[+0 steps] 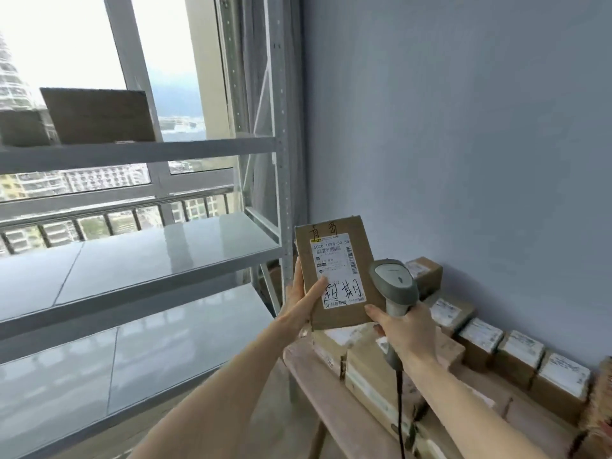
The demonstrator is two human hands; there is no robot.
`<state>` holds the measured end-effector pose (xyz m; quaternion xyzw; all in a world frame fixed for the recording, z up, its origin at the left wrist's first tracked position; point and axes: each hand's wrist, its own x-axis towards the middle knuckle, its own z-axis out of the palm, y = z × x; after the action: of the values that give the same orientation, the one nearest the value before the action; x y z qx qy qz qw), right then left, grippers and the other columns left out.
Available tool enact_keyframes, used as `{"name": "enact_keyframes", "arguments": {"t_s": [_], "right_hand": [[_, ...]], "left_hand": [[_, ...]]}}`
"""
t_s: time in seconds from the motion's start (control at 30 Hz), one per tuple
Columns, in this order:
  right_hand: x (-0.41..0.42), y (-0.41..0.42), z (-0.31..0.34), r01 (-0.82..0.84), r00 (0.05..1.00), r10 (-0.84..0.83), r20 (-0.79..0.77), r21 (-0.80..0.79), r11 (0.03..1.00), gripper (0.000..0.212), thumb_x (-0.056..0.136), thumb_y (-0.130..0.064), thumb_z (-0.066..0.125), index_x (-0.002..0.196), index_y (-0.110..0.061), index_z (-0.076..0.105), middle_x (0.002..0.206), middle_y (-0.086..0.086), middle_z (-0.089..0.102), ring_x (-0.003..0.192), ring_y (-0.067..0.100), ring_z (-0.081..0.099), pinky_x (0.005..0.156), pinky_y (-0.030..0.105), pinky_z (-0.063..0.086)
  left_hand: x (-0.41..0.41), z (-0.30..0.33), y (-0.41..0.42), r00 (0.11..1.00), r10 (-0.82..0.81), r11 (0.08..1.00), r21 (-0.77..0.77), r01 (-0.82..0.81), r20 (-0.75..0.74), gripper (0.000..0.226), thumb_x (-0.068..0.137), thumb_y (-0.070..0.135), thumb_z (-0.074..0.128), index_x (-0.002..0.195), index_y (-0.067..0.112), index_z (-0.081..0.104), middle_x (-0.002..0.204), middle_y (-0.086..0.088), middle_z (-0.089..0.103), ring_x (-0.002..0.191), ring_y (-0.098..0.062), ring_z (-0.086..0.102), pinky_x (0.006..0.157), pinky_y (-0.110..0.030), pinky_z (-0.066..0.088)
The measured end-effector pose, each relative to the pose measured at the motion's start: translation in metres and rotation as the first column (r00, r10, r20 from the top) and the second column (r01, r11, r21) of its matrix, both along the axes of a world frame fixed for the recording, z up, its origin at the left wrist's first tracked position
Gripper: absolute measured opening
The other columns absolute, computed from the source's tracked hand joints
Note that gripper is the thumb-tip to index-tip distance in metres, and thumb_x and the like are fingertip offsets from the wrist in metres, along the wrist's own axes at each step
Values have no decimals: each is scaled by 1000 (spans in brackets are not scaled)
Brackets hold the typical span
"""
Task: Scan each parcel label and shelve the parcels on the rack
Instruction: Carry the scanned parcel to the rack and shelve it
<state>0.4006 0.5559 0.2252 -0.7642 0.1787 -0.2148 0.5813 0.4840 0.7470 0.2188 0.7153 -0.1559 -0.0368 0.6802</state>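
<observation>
My left hand (pixel 299 303) grips a flat brown cardboard parcel (pixel 371 256) upright by its left edge, thumb on the white label (pixel 337 270), which carries barcodes and black handwriting. My right hand (pixel 402 329) holds a grey handheld barcode scanner (pixel 392 281) by its handle, the head close to the parcel's lower right and partly covering it. A black cable (pixel 400 415) hangs from the scanner. The grey metal rack (pixel 165 246) stands to the left.
Several labelled cardboard parcels (pixel 520 356) lie in a row on a wooden table (pixel 341 415) along the blue-grey wall. On the rack's upper shelf stands a brown box (pixel 99 115), with another (pixel 20 127) at its left. Windows with a railing lie behind the rack.
</observation>
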Motion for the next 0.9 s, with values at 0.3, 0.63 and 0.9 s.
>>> {"name": "enact_keyframes", "arguments": {"t_s": [0.3, 0.63, 0.9], "right_hand": [[90, 129, 45, -137, 982, 138, 130, -20, 990, 25, 76, -18, 88, 82, -22, 64, 70, -7, 70, 67, 24, 72, 75, 37, 59], [173, 199, 122, -215, 952, 212, 219, -12, 977, 25, 75, -22, 88, 89, -11, 72, 79, 7, 76, 63, 20, 70, 55, 20, 51], [241, 219, 186, -267, 913, 263, 311, -31, 963, 20, 73, -22, 88, 80, -13, 72, 67, 1, 73, 49, 9, 67, 52, 20, 52]], "left_hand": [[68, 49, 135, 992, 22, 999, 42, -27, 120, 72, 79, 53, 72, 138, 50, 31, 137, 6, 58, 119, -15, 64, 94, -36, 60], [122, 109, 212, 987, 100, 993, 56, -108, 126, 84, 91, 38, 73, 153, 23, 19, 144, -8, 54, 110, -11, 63, 82, -18, 59], [172, 170, 238, 941, 118, 982, 102, -157, 317, 82, 80, 38, 74, 149, 26, 32, 131, 6, 63, 109, 0, 67, 83, -15, 56]]}}
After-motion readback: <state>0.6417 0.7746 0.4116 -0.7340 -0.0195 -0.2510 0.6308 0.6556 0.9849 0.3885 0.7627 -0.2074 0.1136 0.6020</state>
